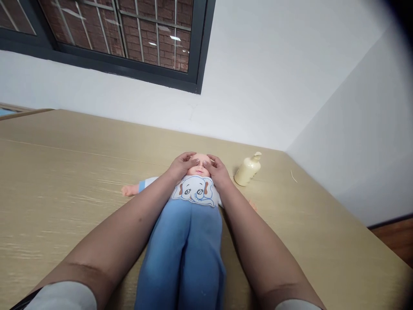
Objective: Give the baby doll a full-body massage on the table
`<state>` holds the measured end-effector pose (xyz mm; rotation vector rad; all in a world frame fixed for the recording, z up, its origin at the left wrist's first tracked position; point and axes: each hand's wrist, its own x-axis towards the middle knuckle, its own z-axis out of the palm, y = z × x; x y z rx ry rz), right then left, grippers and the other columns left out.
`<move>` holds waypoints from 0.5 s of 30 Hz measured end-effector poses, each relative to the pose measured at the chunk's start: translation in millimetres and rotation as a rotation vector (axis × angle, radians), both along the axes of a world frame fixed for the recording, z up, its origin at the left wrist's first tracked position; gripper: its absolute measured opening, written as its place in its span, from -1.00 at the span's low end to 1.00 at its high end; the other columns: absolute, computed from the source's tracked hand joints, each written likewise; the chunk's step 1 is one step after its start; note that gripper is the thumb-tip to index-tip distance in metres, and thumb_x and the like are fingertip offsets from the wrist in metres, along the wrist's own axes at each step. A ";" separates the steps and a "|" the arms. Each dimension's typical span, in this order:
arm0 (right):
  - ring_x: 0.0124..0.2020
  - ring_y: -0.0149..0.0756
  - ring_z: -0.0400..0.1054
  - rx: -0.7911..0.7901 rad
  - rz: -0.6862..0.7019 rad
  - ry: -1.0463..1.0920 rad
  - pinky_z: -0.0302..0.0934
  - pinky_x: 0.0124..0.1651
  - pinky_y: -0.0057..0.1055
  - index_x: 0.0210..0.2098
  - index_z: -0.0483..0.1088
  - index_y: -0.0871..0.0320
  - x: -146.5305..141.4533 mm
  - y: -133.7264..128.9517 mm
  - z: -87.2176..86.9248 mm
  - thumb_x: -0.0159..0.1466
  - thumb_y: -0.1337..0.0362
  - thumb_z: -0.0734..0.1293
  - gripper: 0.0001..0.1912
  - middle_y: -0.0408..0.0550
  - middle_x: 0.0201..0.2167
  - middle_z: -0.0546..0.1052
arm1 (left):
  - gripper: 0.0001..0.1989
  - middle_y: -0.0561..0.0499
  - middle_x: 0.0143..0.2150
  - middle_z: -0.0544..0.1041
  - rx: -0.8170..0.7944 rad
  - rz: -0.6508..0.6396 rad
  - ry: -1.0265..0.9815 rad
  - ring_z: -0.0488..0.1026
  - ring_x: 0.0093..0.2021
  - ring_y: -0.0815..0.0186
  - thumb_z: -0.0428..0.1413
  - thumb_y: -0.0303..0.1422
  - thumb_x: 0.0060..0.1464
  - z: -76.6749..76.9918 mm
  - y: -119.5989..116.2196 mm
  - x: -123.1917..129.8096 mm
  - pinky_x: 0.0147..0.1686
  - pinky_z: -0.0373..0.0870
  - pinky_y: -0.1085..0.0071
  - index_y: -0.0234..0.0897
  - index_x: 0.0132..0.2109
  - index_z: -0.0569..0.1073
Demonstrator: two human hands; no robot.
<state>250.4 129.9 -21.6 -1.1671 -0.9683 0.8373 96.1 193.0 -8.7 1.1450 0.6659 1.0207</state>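
A baby doll (183, 241) lies on its back on the wooden table, its head away from me. It wears blue trousers and a white top with an elephant on the chest. My left hand (183, 167) cups the left side of the doll's head, its thumb over one eye. On the other side, my right hand (217, 168) holds the head the same way, thumb near the other eye. Both hands' fingers curve round the head and are partly hidden behind it. My forearms pass over the doll's arms.
A cream pump bottle (248, 170) stands on the table (306, 228) right of the doll's head. Beyond it lies a thin pale strip (293, 175). A white wall (251, 77) and a dark-framed window (129, 66) rise behind the table.
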 end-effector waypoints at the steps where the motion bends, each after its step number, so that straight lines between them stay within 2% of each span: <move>1: -0.10 -0.16 0.48 0.004 0.008 0.033 0.38 0.02 -0.16 0.04 0.44 0.06 0.0 0.1 -0.8 0.08 0.07 0.53 -0.44 -0.02 -0.10 0.57 | -0.44 -0.13 -0.06 0.59 -0.022 -0.010 -0.015 0.55 -0.15 0.18 0.42 -0.30 -0.17 1.2 -1.1 -0.6 -0.12 0.49 0.31 -0.32 0.01 0.51; 6: -0.09 -0.16 0.49 -0.017 0.086 0.218 0.38 0.06 -0.15 0.07 0.43 0.08 1.1 -2.1 -0.9 0.04 0.16 0.56 -0.39 -0.01 -0.06 0.58 | -0.42 -0.18 -0.04 0.59 -0.150 -0.065 -0.057 0.57 -0.18 0.15 0.40 -0.37 -0.14 5.6 -4.5 -4.0 -0.13 0.52 0.25 -0.31 0.07 0.49; 10: -0.06 -0.11 0.51 -0.068 0.167 0.390 0.39 0.08 -0.11 0.13 0.38 0.08 3.4 -8.4 5.6 0.04 0.26 0.57 -0.33 0.02 -0.01 0.59 | -0.42 -0.25 0.02 0.57 -0.186 -0.104 -0.105 0.58 -0.08 0.05 0.37 -0.37 -0.08 1.8 -2.8 -5.4 -0.06 0.53 0.16 -0.31 0.12 0.48; 15: -0.05 -0.11 0.52 -0.089 0.202 0.447 0.42 0.05 -0.13 0.13 0.37 0.09 4.0 -12.2 9.7 0.03 0.32 0.56 -0.32 0.03 -0.02 0.59 | -0.47 -0.26 0.04 0.57 -0.207 -0.086 -0.109 0.57 -0.05 0.04 0.33 -0.39 -0.05 -0.5 -1.9 -5.3 -0.06 0.53 0.15 -0.30 0.11 0.49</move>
